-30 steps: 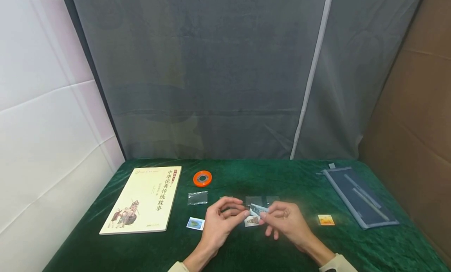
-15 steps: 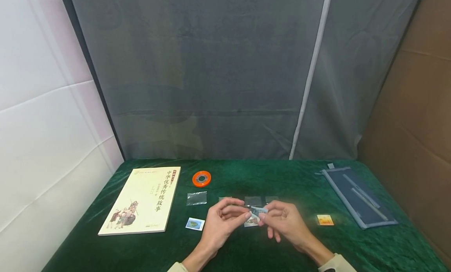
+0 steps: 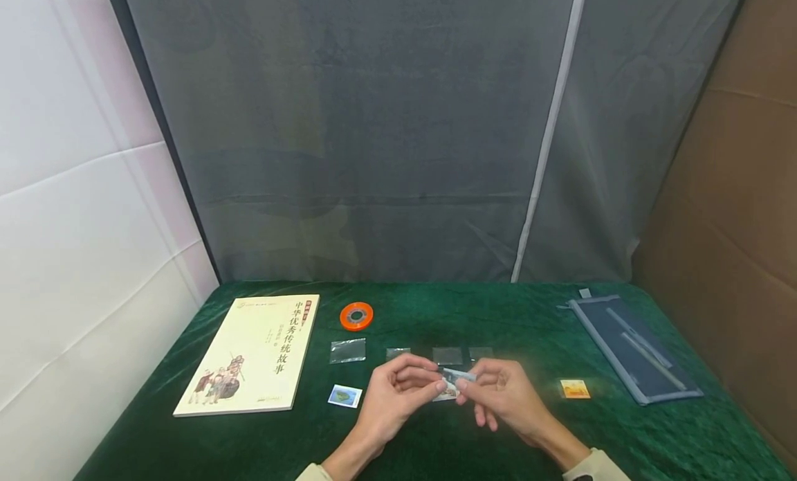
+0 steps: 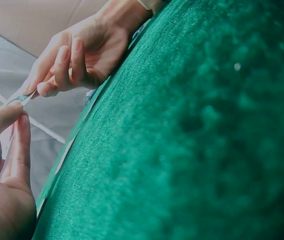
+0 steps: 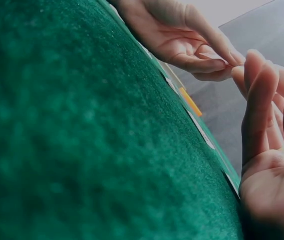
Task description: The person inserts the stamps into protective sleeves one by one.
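Observation:
Between my two hands, above the table, a small bluish-grey picture stamp (image 3: 459, 375) is held tilted. My left hand (image 3: 394, 398) pinches its left end between thumb and fingertips. On the other end, the thumb and forefinger of my right hand (image 3: 507, 396) pinch it. The left wrist view shows the stamp's thin edge (image 4: 25, 98) bridging both hands; whether it sits in a clear sleeve I cannot tell. Another stamp (image 3: 445, 393) lies on the cloth beneath, partly hidden by the fingers. A blue-green stamp (image 3: 344, 396) lies left of the hands, an orange-yellow stamp (image 3: 575, 389) to the right.
Several clear plastic sleeves, including one at left (image 3: 348, 351) and one behind the hands (image 3: 447, 356), lie on the green cloth (image 3: 517, 315). An orange ring-shaped reel (image 3: 357, 316) lies behind them. A book (image 3: 249, 353) is at left, a mesh pouch (image 3: 635, 349) at right.
The held stamp has tipped and now shows a narrower face. My left hand has shifted slightly right and down, uncovering more of the sleeve behind it. Both hands keep their pinch.

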`<state>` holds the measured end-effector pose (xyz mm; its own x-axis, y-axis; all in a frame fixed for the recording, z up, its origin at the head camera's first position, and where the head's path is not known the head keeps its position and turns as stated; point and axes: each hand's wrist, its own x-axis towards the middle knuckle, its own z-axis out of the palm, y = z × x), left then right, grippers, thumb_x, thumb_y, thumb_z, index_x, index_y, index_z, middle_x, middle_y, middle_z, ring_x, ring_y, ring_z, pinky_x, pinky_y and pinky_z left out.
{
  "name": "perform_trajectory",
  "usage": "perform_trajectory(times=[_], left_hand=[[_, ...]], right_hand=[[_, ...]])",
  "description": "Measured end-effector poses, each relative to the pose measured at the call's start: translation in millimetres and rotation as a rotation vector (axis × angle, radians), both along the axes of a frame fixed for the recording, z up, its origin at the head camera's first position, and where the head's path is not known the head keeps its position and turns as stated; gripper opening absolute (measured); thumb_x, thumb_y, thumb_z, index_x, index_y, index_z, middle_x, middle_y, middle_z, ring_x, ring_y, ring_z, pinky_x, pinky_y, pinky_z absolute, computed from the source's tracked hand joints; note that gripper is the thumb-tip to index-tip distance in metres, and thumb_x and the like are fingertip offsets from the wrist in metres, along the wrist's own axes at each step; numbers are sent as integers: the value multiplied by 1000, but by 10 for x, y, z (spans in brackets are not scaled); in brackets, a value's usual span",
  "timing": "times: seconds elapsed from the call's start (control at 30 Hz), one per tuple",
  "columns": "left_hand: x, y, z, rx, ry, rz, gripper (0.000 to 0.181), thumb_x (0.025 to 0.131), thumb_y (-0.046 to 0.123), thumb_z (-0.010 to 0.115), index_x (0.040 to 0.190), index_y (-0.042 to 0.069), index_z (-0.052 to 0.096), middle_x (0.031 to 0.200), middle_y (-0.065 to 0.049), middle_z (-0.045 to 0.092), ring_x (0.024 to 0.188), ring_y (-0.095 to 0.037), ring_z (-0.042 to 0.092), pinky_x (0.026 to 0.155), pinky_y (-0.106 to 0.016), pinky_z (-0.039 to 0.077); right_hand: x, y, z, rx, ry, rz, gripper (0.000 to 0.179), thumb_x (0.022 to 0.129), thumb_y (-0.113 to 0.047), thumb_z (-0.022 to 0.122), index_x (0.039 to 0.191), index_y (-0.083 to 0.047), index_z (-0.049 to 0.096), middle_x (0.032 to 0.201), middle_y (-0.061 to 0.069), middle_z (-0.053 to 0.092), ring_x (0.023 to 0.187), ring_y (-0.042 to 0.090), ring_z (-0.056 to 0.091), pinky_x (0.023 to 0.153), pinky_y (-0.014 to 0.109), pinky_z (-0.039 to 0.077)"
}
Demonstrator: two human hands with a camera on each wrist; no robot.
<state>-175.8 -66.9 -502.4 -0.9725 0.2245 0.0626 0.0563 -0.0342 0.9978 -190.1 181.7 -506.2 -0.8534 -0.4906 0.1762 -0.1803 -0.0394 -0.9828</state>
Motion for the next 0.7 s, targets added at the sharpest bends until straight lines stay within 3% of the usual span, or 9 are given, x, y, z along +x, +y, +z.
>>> perform_trajectory(times=[0.2,0.47,0.7], left_hand=[[9,1,3,-13,-9,-13,32,89,22,91,116,14,76,106,-4,85,100,-21,82,86,-30,67],[9,0,-1,37,-18,-17,36,91,17,89,121,4,74,107,-9,85,98,-21,83,84,-32,68],[4,-4,-5,1,-7,-33,28,91,21,90,115,10,78,107,-5,85,101,-23,83,87,-32,68]], right_hand=[[9,2,6,10,-10,25,19,105,-9,69,105,9,65,91,18,81,53,8,66,37,29,51],[12,1,-1,13,2,8,17,104,-10,72,99,6,66,83,14,79,45,1,53,34,21,40],[3,-2,-20,29,-9,11,14,104,-10,72,96,2,69,81,9,80,43,1,51,35,20,38]])
